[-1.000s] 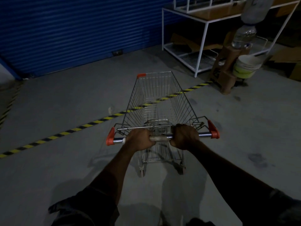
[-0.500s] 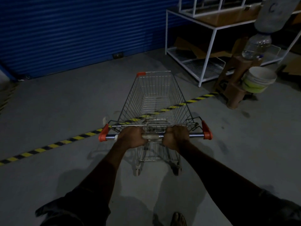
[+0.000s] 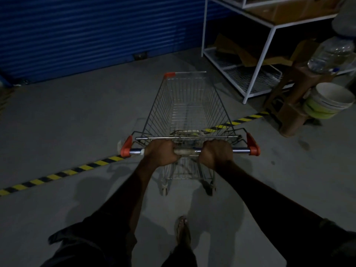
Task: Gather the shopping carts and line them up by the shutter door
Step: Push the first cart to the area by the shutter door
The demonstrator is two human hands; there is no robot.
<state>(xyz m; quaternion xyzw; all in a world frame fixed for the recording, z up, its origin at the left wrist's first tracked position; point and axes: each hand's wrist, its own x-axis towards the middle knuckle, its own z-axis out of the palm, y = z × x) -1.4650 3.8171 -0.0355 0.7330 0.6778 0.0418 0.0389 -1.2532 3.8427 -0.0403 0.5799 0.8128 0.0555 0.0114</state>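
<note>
My left hand [image 3: 161,153] and right hand [image 3: 215,153] wrapped tight round cart [image 3: 189,105] handle, to steer it. Cart nose near blue shutter door [image 3: 96,31], back wheels past striped line [image 3: 63,173].

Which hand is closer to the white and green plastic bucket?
Right. The right hand grips the cart handle on the side toward the white and green plastic bucket, which sits off to the right; the left hand grips farther left.

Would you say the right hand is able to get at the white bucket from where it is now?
Probably not: the right hand grips the cart handle, and the white bucket sits well off to the right.
</note>
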